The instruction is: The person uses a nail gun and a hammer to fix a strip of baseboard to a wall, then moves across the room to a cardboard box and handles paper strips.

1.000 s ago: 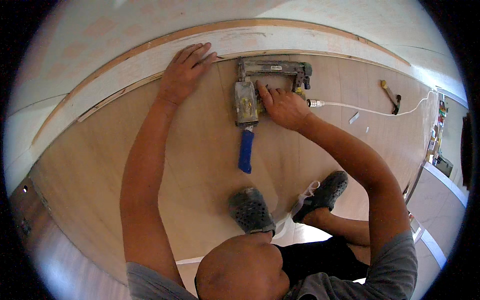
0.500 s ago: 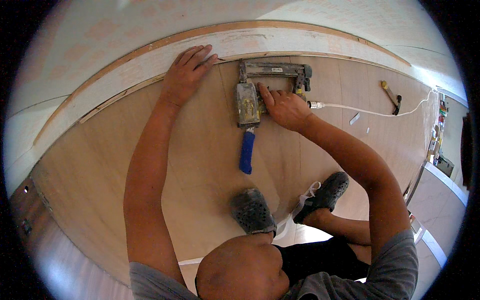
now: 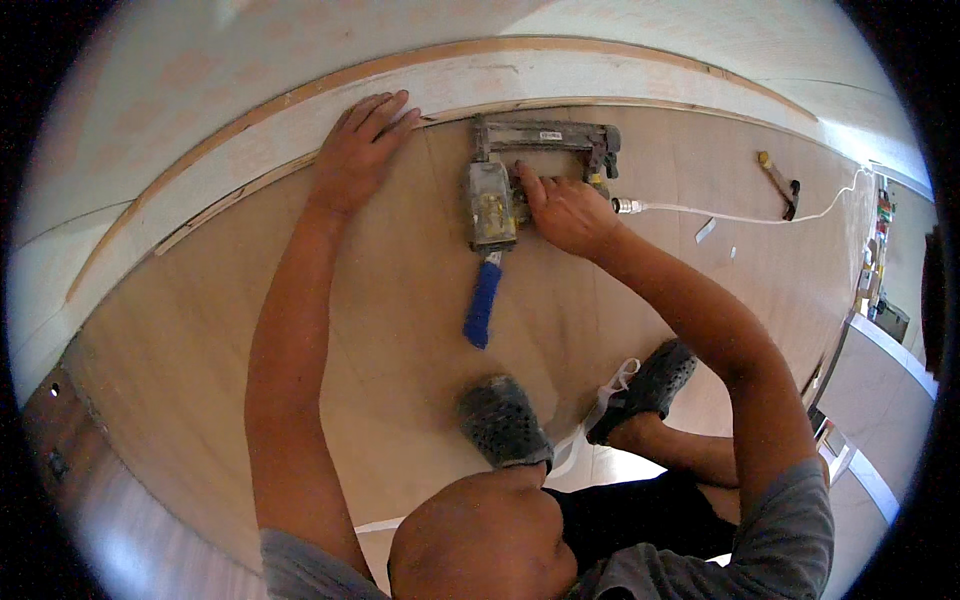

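Observation:
My right hand [image 3: 572, 217] is wrapped round the handle of a worn pneumatic nail gun [image 3: 492, 205]. The gun's nose end is by the thin wooden strip [image 3: 240, 192] along the white board's edge; whether they touch, I cannot tell. A white air hose [image 3: 700, 211] runs from its metal fitting off to the right. Below the gun's body sticks out a blue grip [image 3: 482, 305], its upper end hidden. To the left, my left hand [image 3: 362, 150] lies on the strip and the white board [image 3: 450, 85], fingers stretched out and holding nothing.
A hammer [image 3: 779, 186] lies at the right near the hose, with small white scraps [image 3: 706, 230] closer in. My feet in dark clogs [image 3: 503, 420] rest on the wood panel [image 3: 400, 330]. Assorted items and pale stair-like slabs [image 3: 875, 375] line the far right.
My left hand has shifted slightly left along the strip. The blue grip now leans a little further left at its lower end. My right hand keeps hold of the nail gun.

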The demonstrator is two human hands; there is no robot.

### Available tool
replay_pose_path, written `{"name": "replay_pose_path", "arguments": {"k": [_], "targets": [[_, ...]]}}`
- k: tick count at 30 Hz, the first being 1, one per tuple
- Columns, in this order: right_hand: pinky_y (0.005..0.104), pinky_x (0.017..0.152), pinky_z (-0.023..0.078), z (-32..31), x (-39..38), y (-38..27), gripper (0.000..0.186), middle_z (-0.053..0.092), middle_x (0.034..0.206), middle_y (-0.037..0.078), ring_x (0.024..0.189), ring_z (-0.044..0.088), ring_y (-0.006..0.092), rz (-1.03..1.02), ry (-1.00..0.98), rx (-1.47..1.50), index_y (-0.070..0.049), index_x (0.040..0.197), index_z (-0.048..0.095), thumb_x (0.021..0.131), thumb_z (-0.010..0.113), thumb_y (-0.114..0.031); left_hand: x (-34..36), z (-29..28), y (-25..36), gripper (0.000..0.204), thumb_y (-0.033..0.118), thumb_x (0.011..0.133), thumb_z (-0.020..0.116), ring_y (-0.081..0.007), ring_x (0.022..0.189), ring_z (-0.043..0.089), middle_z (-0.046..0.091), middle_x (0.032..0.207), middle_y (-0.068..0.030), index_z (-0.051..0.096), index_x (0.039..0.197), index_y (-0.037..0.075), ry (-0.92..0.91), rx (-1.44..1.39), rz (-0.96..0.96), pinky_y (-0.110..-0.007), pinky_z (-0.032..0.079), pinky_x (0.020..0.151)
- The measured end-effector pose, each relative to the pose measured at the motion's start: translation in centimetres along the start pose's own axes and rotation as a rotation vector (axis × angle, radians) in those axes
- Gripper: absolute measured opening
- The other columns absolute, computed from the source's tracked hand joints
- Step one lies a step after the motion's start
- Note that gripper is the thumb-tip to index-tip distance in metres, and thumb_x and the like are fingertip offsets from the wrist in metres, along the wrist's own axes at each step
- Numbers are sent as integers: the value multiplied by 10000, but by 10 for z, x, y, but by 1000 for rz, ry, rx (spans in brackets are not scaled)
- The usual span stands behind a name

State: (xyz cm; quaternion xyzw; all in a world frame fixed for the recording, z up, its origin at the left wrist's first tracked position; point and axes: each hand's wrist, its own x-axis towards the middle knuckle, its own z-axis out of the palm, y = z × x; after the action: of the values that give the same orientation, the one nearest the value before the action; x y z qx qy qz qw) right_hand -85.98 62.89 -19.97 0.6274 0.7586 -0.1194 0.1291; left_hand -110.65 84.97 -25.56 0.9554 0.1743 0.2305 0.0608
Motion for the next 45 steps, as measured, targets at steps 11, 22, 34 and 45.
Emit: {"name": "replay_pose_path", "arguments": {"k": [11,22,34,45], "targets": [[432,742,573,12,-4,8,583,700,969,229,861,700,352,72,8,87,97,1419,397,912,534,-156,3,1,-1,452,67,835,603,-271,1296,535,579,1414,-41,664,1275,149,8,-8,23,-424,459,1085],[419,716,577,8,-12,17,589,699,945,216,820,702,338,103,-56,6,91,1460,362,930,487,-134,-5,3,-5,466,63,842,586,-262,1304,532,575,1418,-42,657,1291,165,-23,27,-3,-425,448,1097],[453,698,569,2,-29,15,790,696,946,225,809,691,352,177,-81,80,96,1546,169,885,553,-107,0,-5,-2,437,89,865,606,-265,1302,540,580,1414,-43,650,1295,153,-44,39,-2,-427,456,1088],[500,778,551,34,-118,-5,1019,682,1035,251,892,675,413,322,-202,250,58,1573,59,848,718,-220,2,1,3,477,137,915,643,-307,1355,488,505,1500,-89,567,1384,104,-20,68,-30,-454,410,1133]]}}
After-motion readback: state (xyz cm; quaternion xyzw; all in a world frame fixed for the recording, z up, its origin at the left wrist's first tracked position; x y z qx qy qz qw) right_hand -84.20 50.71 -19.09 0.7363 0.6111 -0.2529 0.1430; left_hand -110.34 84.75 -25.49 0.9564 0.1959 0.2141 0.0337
